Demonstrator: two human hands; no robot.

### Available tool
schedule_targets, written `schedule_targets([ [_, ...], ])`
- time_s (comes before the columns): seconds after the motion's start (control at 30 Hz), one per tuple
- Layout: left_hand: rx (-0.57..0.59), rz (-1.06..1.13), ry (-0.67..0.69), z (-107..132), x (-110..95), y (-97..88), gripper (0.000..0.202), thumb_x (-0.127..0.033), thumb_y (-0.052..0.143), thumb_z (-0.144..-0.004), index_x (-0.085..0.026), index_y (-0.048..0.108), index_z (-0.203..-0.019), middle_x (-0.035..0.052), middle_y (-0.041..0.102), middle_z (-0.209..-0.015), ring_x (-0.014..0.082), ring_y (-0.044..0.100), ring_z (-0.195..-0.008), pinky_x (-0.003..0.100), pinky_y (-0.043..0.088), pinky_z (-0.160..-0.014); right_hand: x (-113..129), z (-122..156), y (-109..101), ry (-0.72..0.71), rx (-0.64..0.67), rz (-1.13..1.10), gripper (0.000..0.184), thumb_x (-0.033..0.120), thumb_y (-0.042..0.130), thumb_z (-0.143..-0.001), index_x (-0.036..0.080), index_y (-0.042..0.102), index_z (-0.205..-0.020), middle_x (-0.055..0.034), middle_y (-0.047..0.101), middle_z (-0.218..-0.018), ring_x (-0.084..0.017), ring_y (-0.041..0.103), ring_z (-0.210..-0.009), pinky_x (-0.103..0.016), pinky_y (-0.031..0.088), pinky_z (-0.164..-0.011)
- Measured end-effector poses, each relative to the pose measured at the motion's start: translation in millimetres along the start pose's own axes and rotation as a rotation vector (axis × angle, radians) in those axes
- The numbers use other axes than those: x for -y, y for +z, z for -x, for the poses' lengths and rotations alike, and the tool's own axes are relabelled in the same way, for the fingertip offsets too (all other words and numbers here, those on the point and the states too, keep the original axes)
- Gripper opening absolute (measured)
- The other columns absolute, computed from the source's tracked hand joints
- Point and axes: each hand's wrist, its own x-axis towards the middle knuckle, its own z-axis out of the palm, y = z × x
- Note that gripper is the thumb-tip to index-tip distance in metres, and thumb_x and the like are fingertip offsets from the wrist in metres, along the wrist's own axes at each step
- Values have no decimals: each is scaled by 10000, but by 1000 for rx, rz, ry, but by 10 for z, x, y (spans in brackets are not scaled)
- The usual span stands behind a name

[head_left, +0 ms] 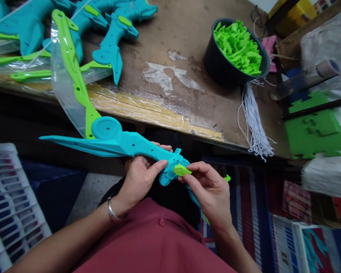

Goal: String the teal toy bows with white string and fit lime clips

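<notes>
In the head view, the blue body is held in the air in front of the person's lap, just off the near edge of the table. The left hand grips its slim middle: fingers curled beneath, thumb laid along the near side. The right hand has thumb and forefinger pinched on a small green piece, set at the blocky part of the body — whether it is seated there or only resting on it, I cannot tell. A long green limb with clear film along it rises from the round disc at the body's other end and reaches over the table edge.

The step in hand looks like fitting the green piece to the body. To do it well, I would line up its outline with the seat first, then press flat and evenly with the thumb, not with one corner leading. The left grip would serve best close behind the seat, as it is, since the long limb could swing the body round — and a thin piece pushed in askew might bend or jam.

The tub of loose green parts is on the table ahead and to the right, with white strings hanging over the edge near it.
</notes>
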Motion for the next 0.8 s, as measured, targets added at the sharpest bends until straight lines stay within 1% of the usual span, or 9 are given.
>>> schedule_targets([
  [0.1, -4, 12, 17, 37, 52, -5, 408, -290, 760, -872, -193, 576, -1222, 105, 720, -1287, 274, 674, -1224, 397, 521, -1084, -37, 20, 57, -115, -44, 200, 258, 265, 706, -934, 400, 726, -1152, -6, 691, -920, -203, 694, -787, -387, 594, -723],
  [0.23, -10, 10, 49, 46, 97, -22, 361, -285, 756, -886, -209, 607, -1205, 80, 722, -1283, 257, 670, -1225, 385, 514, -1095, -63, 20, 50, -320, -57, 498, 311, 258, 685, -948, 459, 706, -1184, 4, 695, -873, -208, 670, -759, -374, 563, -675],
  [0.33, -11, 3, 81, 36, 107, -11, 374, -277, 758, -882, -206, 598, -1212, 83, 725, -1270, 256, 680, -1204, 396, 531, -1077, -83, 32, 48, -471, -75, 674, 205, 254, 716, -936, 325, 698, -1127, 14, 688, -779, -175, 647, -653, -318, 527, -610],
  [0.43, -4, -40, 108, 27, 106, 13, 355, -276, 744, -884, -185, 624, -1206, 103, 717, -1272, 263, 679, -1199, 405, 533, -1075, -108, 46, 88, -594, -60, 818, 64, 221, 712, -948, 189, 656, -950, 1, 681, -733, -132, 626, -612, -268, 486, -601],
  [0.5, -1, -84, 123, 24, 99, 21, 325, -263, 724, -890, -179, 647, -1194, 105, 714, -1266, 260, 677, -1197, 400, 527, -1080, -113, 48, 125, -598, -51, 863, 125, 229, 703, -956, 180, 622, -874, 5, 650, -703, -122, 608, -605, -259, 471, -600],
  [0.57, -1, -122, 138, 22, 93, 19, 299, -247, 712, -892, -179, 660, -1178, 99, 717, -1247, 252, 679, -1185, 388, 531, -1075, -99, 39, 153, -548, -45, 885, 146, 248, 686, -961, 186, 614, -850, -7, 626, -742, -132, 605, -644, -264, 479, -612],
  [0.67, 5, -108, 140, 21, 95, 9, 297, -226, 706, -892, -180, 642, -1178, 88, 723, -1231, 229, 689, -1167, 354, 552, -1050, -55, 8, 166, -498, -31, 893, 104, 248, 677, -951, 189, 634, -876, -69, 628, -955, -171, 636, -814, -296, 532, -686],
  [0.73, 13, -78, 131, 20, 107, 7, 308, -213, 704, -892, -176, 628, -1188, 85, 723, -1238, 213, 691, -1171, 327, 558, -1042, -31, -22, 163, -535, 1, 870, 79, 193, 681, -937, 192, 625, -881, -93, 632, -1079, -199, 646, -944, -330, 561, -776],
  [0.8, 15, -73, 127, 20, 118, 12, 305, -201, 696, -893, -168, 633, -1189, 85, 721, -1244, 203, 689, -1177, 307, 559, -1039, -19, -55, 161, -605, 52, 845, 120, 120, 675, -925, 193, 597, -870, -91, 651, -1114, -207, 647, -1004, -354, 569, -847],
])
